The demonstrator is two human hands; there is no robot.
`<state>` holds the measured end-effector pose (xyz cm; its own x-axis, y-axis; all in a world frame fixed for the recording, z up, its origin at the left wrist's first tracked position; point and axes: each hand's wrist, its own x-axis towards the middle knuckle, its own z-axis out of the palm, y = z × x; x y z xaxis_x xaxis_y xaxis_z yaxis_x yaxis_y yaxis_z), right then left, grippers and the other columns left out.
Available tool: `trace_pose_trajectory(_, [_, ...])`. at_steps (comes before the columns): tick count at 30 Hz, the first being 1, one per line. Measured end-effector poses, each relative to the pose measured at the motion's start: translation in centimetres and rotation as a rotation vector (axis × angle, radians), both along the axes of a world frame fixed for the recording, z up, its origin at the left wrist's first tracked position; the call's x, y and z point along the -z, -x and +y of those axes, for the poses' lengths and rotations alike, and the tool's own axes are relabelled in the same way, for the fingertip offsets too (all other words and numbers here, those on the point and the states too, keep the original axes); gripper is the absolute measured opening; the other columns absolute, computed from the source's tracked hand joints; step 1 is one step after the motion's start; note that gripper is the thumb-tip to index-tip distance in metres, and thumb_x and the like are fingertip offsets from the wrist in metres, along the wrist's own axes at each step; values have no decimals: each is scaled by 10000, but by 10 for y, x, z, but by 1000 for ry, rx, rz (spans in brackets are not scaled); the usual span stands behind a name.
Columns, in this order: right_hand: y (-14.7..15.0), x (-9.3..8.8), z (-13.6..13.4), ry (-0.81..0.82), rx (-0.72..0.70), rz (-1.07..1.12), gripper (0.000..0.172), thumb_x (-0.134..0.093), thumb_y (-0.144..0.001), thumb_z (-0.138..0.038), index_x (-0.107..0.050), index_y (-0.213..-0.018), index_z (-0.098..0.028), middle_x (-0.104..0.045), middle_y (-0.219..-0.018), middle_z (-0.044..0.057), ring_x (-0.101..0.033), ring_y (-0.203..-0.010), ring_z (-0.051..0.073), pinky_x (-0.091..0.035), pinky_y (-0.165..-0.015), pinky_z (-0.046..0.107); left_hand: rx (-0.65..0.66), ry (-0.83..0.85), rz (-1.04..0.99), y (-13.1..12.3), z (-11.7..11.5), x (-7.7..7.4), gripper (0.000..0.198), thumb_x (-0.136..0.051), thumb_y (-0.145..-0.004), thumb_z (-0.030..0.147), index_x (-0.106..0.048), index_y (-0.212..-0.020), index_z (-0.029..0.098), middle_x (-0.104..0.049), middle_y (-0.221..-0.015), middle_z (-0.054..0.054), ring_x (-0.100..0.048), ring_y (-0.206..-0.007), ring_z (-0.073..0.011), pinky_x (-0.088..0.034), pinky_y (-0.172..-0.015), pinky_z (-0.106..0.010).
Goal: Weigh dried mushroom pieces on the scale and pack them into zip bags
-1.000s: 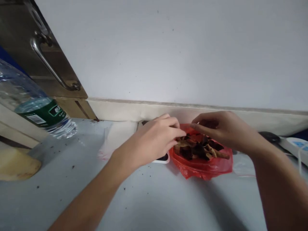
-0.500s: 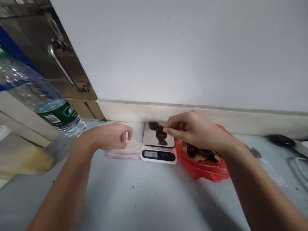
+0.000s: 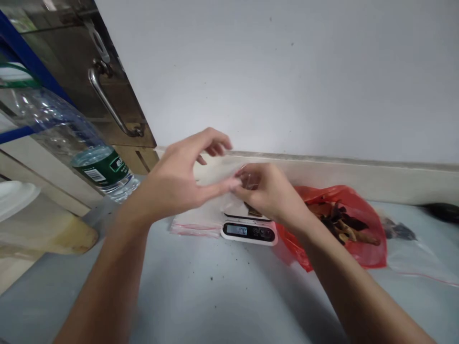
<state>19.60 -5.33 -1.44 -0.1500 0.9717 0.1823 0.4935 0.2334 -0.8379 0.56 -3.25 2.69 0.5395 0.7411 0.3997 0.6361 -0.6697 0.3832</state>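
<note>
My right hand (image 3: pixel 267 188) is pinched over the scale, its fingertips on a thin clear plastic bag (image 3: pixel 224 204). My left hand (image 3: pixel 184 179) is at the left with its fingers apart, its thumb tip close to the right fingertips. Whether that thumb touches the bag is hard to tell. Under the hands sits a white kitchen scale (image 3: pixel 273 237) with lit digits that look like 10.0. A dark dried piece (image 3: pixel 253 210) shows on its plate; the rest is covered by my right hand. A stack of clear zip bags (image 3: pixel 195 228) with red seal lines lies left of the scale.
An open red plastic bag (image 3: pixel 371 260) of dark and brown dried pieces stands right of the scale. Farther right lies a clear zip bag (image 3: pixel 419 258) with dark contents. A large water bottle (image 3: pixel 103 167) and a lidded container (image 3: pixel 53 234) are at the left. A wall (image 3: pixel 287 95) rises behind.
My left hand has risen and moved right toward my right hand, opening out. My right hand has moved off the dried pieces and now pinches a clear bag. The view has shifted slightly.
</note>
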Motion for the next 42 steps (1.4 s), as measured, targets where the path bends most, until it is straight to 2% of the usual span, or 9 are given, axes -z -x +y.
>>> trace_pose_trajectory(3, [-6,-7,-2,-22,-123,65,137,-581,-700,-77,-636,-723,-200,-668,-703,-15,-612,-644,139,-457,-626,267,154,149,137,1,2,5,1001,-830,-704,600,-375,-1571,390,-415,-1654,-25,-394,-1507,-359,-431,-1148,-429])
trace_pose_trajectory(5, [-12,-10,-3,-14,-201,65,89,-611,-731,-114,-636,-709,-197,-669,-713,-12,-615,-654,137,-466,-635,269,176,229,193,1,4,8,1130,-841,-691,625,-264,-1635,394,-324,-1712,-30,-315,-1557,-368,-386,-1188,-435])
trace_pose_trajectory(10, [-28,-12,0,19,-145,101,140,-652,-890,-338,-638,-846,-206,-696,-768,4,-628,-627,137,-481,-591,274,36,240,224,2,12,12,893,-700,-808,601,-404,-1585,274,-512,-1581,-93,-478,-1447,-337,-423,-1137,-413])
trace_pose_trajectory(16, [-33,-5,7,162,-24,-33,122,-687,-844,-150,-609,-917,-211,-748,-808,31,-692,-651,159,-538,-618,283,6,302,273,-3,21,30,900,-654,-821,688,-415,-1576,261,-592,-1474,-123,-553,-1342,-339,-464,-1046,-414])
trace_pose_trajectory(23, [-38,-12,-4,302,-80,-512,244,-652,-897,-267,-651,-659,-215,-644,-597,-9,-523,-513,131,-368,-510,288,-48,468,426,-5,19,27,557,-572,-860,626,-651,-1275,264,-699,-1238,-89,-659,-1101,-286,-507,-870,-353])
trace_pose_trajectory(27, [-32,-6,-8,420,-147,-551,312,-705,-858,-264,-581,-576,-211,-538,-532,-24,-454,-492,119,-305,-495,297,-109,507,439,-6,17,22,631,-535,-859,692,-649,-1306,261,-700,-1274,-98,-677,-1083,-291,-512,-835,-351])
trace_pose_trajectory(31, [-24,-6,-8,421,-202,-343,297,-636,-870,-129,-552,-594,-196,-502,-563,-51,-425,-516,90,-334,-540,273,-94,538,449,-9,6,14,906,-578,-776,826,-515,-1505,292,-625,-1460,-104,-619,-1267,-345,-513,-927,-379])
trace_pose_trajectory(36, [-23,-12,-11,225,-179,178,235,-584,-969,-294,-578,-751,-204,-518,-631,-55,-471,-569,100,-372,-551,251,-82,381,393,-13,-11,6,1272,-632,-662,921,-165,-1676,311,-323,-1714,-109,-372,-1513,-439,-440,-1111,-478])
trace_pose_trajectory(42, [-23,-5,-12,140,-128,334,296,-651,-960,-389,-512,-764,-216,-578,-718,-25,-593,-661,120,-457,-596,242,-170,238,365,-22,-15,6,887,-681,-752,693,-444,-1508,294,-553,-1519,-112,-495,-1405,-422,-460,-1081,-511])
